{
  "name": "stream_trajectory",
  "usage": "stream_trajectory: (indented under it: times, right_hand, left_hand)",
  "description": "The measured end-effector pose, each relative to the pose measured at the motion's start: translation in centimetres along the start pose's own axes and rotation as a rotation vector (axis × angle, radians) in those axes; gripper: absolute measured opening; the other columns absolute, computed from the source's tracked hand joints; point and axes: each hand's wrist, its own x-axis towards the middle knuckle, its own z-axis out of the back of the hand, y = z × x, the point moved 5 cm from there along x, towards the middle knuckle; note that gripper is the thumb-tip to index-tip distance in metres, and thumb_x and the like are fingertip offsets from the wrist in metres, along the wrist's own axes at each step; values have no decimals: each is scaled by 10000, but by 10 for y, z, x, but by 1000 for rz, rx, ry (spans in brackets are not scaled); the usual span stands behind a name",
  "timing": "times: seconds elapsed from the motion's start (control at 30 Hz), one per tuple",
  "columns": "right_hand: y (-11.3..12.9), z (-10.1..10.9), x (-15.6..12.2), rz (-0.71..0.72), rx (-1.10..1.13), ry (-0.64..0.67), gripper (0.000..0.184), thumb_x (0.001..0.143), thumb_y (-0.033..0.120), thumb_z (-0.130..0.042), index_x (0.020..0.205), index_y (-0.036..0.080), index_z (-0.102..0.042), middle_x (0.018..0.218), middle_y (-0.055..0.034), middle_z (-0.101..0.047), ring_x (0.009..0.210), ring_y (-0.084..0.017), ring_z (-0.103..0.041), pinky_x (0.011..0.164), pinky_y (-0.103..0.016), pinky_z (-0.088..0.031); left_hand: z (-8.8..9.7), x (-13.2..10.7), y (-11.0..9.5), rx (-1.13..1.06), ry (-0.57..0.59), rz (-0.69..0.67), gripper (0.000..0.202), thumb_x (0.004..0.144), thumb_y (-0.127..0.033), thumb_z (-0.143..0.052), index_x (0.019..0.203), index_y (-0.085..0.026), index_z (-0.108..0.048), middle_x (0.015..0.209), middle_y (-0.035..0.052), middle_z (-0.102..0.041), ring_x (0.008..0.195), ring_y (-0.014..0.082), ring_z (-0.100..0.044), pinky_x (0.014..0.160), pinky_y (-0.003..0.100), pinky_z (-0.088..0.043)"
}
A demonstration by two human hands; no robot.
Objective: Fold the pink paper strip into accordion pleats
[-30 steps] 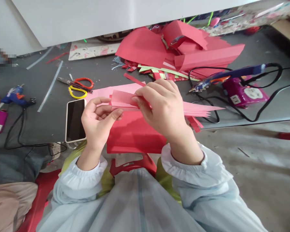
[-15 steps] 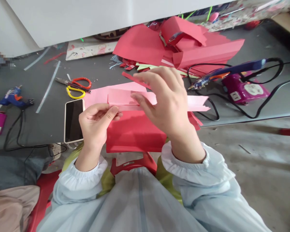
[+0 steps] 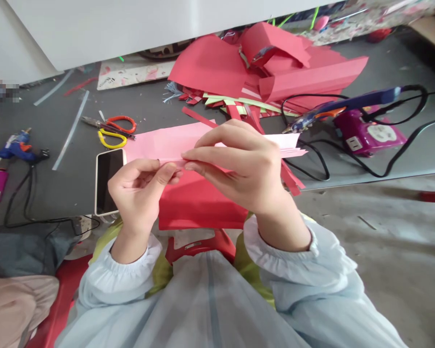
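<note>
A pink sheet of paper [image 3: 289,141], folded lengthwise, is stretched between my hands above the table edge. My left hand [image 3: 139,186] pinches its left end with thumb and forefinger. Close beside it, the thumb and fingers of my right hand [image 3: 246,166] pinch the folded edge, and that hand hides much of the sheet. Below, a red sheet of paper [image 3: 203,205] hangs over the table's front edge. Another flat pink sheet [image 3: 148,140] lies behind my left hand, and red paper strips [image 3: 292,176] stick out right of my right wrist.
A phone [image 3: 110,181] and pliers [image 3: 110,130] with red and yellow handles lie at left. Red paper [image 3: 217,67] is heaped at the back. Corded glue guns rest at right [image 3: 348,108] and far left [image 3: 20,147]. A red stool [image 3: 203,246] is below.
My right hand has come down and left, from spread fingers over the pink paper to a pinch on its edge beside my left hand. The sheet's right end has shifted slightly left.
</note>
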Motion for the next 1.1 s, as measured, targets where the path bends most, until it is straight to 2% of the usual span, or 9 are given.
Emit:
stream_trajectory:
  times: [0.23,0.43,0.5,0.6,0.67,0.73,0.83,1.1]
  right_hand:
    - [7,5,0,47,93,-31,128,938,250,-614,895,199,-723,846,-42,-688,786,-153,-594,724,-334,-488]
    - [6,5,-1,48,99,-34,181,960,197,-552,854,201,-698,836,-34,-665,800,-141,-600,703,-302,-496]
    - [5,6,-2,58,97,-40,178,959,191,-552,848,202,-691,827,-29,-656,797,-139,-597,692,-295,-493]
    - [4,7,-2,74,99,-44,181,961,191,-548,846,205,-688,829,-27,-653,795,-141,-596,691,-299,-491]
    - [5,9,-2,98,104,-58,174,954,181,-558,843,198,-690,826,-30,-660,781,-141,-595,689,-300,-494]
    - [6,9,-2,115,103,-67,170,947,166,-566,838,192,-694,822,-32,-668,767,-139,-593,690,-300,-501]
    - [8,9,-2,121,91,-62,177,946,158,-566,830,192,-696,815,-30,-674,754,-137,-590,693,-303,-508]
    - [8,8,-2,126,65,-49,172,951,179,-569,831,188,-692,816,-30,-680,742,-133,-586,687,-299,-494]
  left_hand:
    - [-2,-4,-11,2,-5,-104,141,750,-299,-828,747,-216,-715,679,-34,-740,584,120,-710,555,219,-598]
    - [0,-7,-14,127,-3,-179,130,769,-293,-812,761,-219,-706,679,-27,-706,611,122,-691,589,247,-595]
    - [3,-3,-16,198,12,-228,185,730,-321,-843,810,-231,-703,725,-21,-679,631,114,-659,589,249,-577]
    - [6,5,-21,291,56,-378,456,651,-433,-882,1044,-304,-689,908,-2,-636,739,126,-615,616,268,-557]
    - [5,8,-25,393,111,-523,465,707,-480,-832,1125,-347,-679,1005,19,-616,863,170,-612,704,323,-562]
    - [4,10,-27,454,165,-631,311,779,-451,-778,1067,-356,-708,1008,24,-609,939,199,-609,775,364,-553]
    - [4,10,-28,458,193,-682,158,816,-389,-755,969,-357,-734,979,15,-616,934,198,-617,762,367,-535]
    - [7,10,-28,457,167,-688,137,782,-334,-789,904,-377,-743,955,11,-606,924,208,-596,809,416,-519]
